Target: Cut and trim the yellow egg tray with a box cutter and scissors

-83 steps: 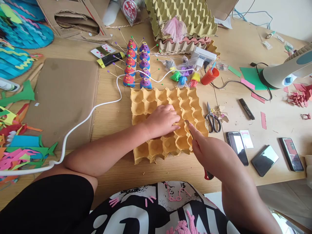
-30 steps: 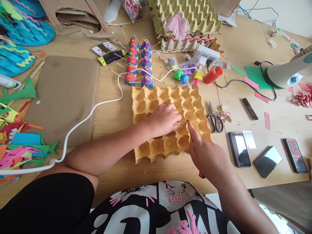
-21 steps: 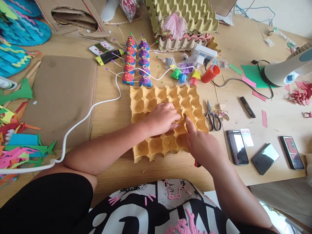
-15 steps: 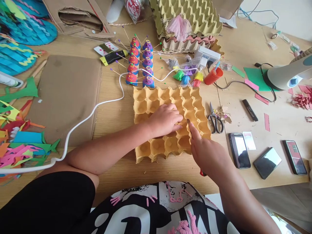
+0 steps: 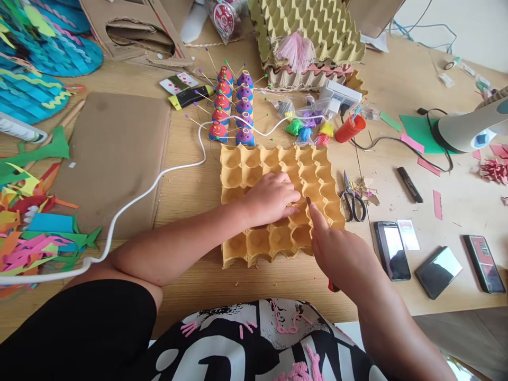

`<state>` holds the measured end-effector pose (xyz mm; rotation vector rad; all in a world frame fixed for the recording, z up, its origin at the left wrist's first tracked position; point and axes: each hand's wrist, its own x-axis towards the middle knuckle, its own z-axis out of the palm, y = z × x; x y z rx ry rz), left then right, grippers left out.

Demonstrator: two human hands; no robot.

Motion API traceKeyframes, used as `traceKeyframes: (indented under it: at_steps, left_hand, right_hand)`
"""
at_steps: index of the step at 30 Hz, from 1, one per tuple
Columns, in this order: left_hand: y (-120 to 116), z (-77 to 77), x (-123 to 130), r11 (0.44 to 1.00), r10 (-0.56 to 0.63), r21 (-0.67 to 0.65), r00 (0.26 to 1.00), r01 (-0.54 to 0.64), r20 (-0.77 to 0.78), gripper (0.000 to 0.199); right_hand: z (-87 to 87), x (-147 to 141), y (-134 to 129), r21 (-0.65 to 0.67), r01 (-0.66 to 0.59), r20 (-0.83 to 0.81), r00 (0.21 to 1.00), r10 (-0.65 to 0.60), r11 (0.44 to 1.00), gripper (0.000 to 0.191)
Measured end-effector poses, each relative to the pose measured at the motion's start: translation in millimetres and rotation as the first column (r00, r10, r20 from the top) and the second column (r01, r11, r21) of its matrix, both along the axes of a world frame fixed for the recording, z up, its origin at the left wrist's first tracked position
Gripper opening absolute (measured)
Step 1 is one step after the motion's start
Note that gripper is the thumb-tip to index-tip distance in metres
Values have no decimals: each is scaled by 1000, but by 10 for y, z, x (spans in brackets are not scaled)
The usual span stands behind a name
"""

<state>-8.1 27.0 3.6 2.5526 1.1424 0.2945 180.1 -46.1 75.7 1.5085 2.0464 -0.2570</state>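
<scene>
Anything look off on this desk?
Two minor things. The white cable snakes through the rows of painted figures, where a tug might topple one. Torn scraps lie loose beside the scissors, looking untidy. No spill visible.

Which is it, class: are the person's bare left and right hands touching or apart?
Apart. The head view shows yellow cardboard egg tray between left hand and right hand.
</scene>
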Motion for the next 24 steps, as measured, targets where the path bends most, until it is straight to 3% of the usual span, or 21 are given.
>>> traceKeyframes:
  at_steps: [6,14,20,24]
  left_hand:
    - [8,-38,-14,1000,-8,12,1000,7,22,20]
    - [3,-32,-8,1000,-12,15,1000,12,20,24]
    - [8,-48,-7,1000,1,3,1000,-1,17,22]
    - [6,-41,-2,1000,7,8,1000,-7,7,23]
  right_hand:
    - [40,-99,169,-1,51,-41,998,-51,999,66]
    - [119,-35,19,-69,37,50,998,-34,997,66]
    - [146,-118,189,-32,37,29,999,-36,999,64]
    - [145,-95,151,-25,8,58,998,-6,1000,66]
